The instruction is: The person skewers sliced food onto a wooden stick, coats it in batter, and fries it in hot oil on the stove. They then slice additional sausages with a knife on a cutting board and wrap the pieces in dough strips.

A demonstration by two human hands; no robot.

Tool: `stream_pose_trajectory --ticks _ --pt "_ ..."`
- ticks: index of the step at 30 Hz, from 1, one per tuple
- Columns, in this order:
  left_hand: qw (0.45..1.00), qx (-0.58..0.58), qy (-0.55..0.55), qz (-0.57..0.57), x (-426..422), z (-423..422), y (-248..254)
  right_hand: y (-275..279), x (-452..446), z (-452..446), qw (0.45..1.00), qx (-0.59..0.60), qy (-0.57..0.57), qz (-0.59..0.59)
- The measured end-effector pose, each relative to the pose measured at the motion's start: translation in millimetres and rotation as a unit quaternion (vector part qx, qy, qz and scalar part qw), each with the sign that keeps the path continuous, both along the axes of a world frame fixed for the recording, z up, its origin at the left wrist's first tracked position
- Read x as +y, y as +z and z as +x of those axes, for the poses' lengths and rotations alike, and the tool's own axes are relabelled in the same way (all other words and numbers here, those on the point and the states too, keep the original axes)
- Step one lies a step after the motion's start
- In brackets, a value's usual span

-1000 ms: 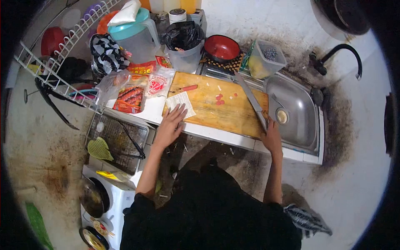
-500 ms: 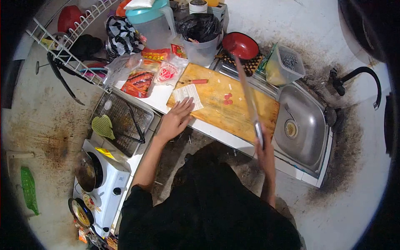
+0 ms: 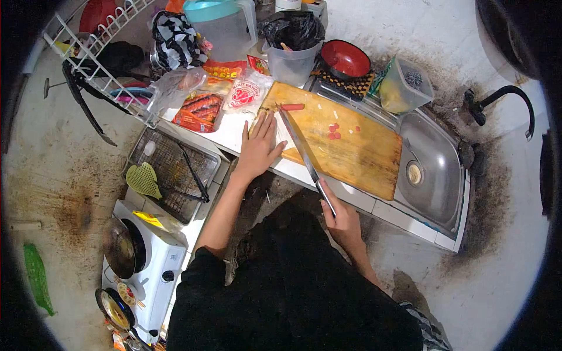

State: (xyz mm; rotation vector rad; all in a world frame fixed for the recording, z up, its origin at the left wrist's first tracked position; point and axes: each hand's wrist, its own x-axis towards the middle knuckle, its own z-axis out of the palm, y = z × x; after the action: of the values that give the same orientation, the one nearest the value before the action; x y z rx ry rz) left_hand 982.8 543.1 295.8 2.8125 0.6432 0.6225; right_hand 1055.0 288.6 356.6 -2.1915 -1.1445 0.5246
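Observation:
My left hand [image 3: 259,146] lies flat with fingers spread over thin pale square sheets [image 3: 285,139] at the left end of the wooden cutting board [image 3: 369,158], covering most of them. In my right hand [image 3: 341,219] is the handle of a long kitchen knife [image 3: 301,147]. Its blade slants across the board beside the sheets, and the tip reaches the piece of red sausage [image 3: 293,107]. Whether the blade touches the sheets, I cannot tell. Several round sausage slices [image 3: 334,135] lie mid-board with small pale scraps.
Food packets [image 3: 199,112] and a tub lined with a black bag [image 3: 290,61] stand behind the board. A red bowl [image 3: 346,58] is at the back. To the right is the steel sink [image 3: 436,193]; to the left, a wire-racked tray [image 3: 170,152] and a stove [image 3: 167,251].
The knife has swung from the board's right side to the left, beside the sheets. My left hand has slid farther up over the sheets. The view has shifted slightly.

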Motion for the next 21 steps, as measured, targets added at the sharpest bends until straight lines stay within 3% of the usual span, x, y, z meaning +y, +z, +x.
stream_pose_trajectory --ticks 4,7,9,21 --pt "1.0 0.001 0.001 0.012 -1.1 0.3 -1.1 -2.6 3.2 -3.9 1.0 0.013 -0.007 0.003" --pt "1.0 0.013 -0.001 0.009 -0.2 -0.1 -0.6 1.0 7.0 -8.2 0.998 -0.048 -0.003 0.028" --pt "1.0 0.01 -0.002 0.004 -0.9 0.0 1.0 12.4 11.0 -12.0 0.995 -0.06 0.012 -0.085" --pt "1.0 0.021 -0.003 -0.012 -0.8 -0.2 6.9 4.4 15.4 -7.8 0.985 -0.031 0.009 -0.17"
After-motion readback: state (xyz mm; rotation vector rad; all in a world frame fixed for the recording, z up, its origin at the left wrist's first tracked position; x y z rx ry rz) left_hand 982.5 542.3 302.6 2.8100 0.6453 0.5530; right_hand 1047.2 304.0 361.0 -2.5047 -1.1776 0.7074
